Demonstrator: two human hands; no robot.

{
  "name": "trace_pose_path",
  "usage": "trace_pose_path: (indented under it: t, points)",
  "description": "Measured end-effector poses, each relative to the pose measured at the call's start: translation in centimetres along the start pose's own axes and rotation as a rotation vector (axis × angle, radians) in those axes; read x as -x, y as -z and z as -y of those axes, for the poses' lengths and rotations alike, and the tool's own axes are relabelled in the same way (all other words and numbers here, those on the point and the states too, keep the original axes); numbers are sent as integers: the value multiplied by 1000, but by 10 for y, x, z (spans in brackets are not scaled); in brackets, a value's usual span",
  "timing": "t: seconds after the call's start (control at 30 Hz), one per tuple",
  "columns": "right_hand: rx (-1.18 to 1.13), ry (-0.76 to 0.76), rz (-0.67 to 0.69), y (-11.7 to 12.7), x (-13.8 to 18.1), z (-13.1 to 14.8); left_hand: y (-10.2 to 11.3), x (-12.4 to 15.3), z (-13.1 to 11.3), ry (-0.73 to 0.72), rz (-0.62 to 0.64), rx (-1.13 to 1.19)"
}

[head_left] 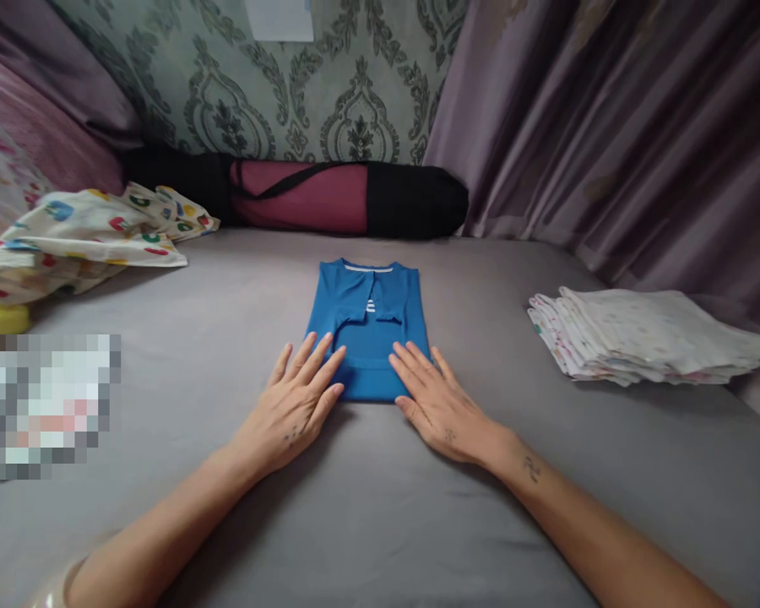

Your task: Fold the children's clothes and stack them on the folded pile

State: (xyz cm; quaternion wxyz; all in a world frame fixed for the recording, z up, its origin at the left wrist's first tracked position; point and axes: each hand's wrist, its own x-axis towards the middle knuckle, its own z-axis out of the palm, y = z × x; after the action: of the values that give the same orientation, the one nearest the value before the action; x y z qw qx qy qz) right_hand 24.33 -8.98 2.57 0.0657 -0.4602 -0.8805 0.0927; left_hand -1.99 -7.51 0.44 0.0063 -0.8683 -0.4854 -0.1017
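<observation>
A blue T-shirt (373,346) lies folded on the grey bed sheet (380,507), its collar facing away from me. Both sleeves are turned in over the middle and partly cover a white print. The bottom is folded up into a straight near edge. My left hand (301,393) rests flat with fingers spread on the shirt's near left corner. On the near right corner lies my right hand (440,401), also flat with fingers apart. Neither hand grips the cloth.
A stack of folded white cloths (652,333) sits at the right. Crumpled patterned fabric (101,228) and a pixelated item (54,405) are at the left. A black and maroon long bag (310,198) lies along the wall, beside a purple curtain (583,127).
</observation>
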Motion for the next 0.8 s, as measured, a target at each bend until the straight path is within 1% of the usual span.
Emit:
trace_pose_path:
  t: [0.07,0.13,0.23,0.33,0.4,0.5,0.53,0.57,0.67,0.8]
  points:
    - [13,-56,-7,-2,0,-4,-4,1,4,-8,11,-11]
    - [7,-81,23,-4,0,-7,-10,2,7,-12,47,-7]
    - [-21,-94,49,-5,-1,-7,-14,2,8,4,67,11]
    - [-94,-81,20,-5,-1,-9,-11,1,7,32,59,74]
    - [-169,-83,-59,-5,-1,-14,-7,-2,10,70,37,159]
    - [-237,-155,-292,-6,-2,-27,-1,-8,19,144,-47,299]
    - [-234,-188,-356,-6,-2,-32,0,-10,23,167,-78,324]
    - [-223,-214,-393,-7,-1,-35,0,-12,27,190,-107,331]
    - [-183,-247,-399,-9,0,-42,-1,-14,36,242,-138,310]
    - [-199,-257,-403,-12,0,-41,2,-15,40,269,-120,314]
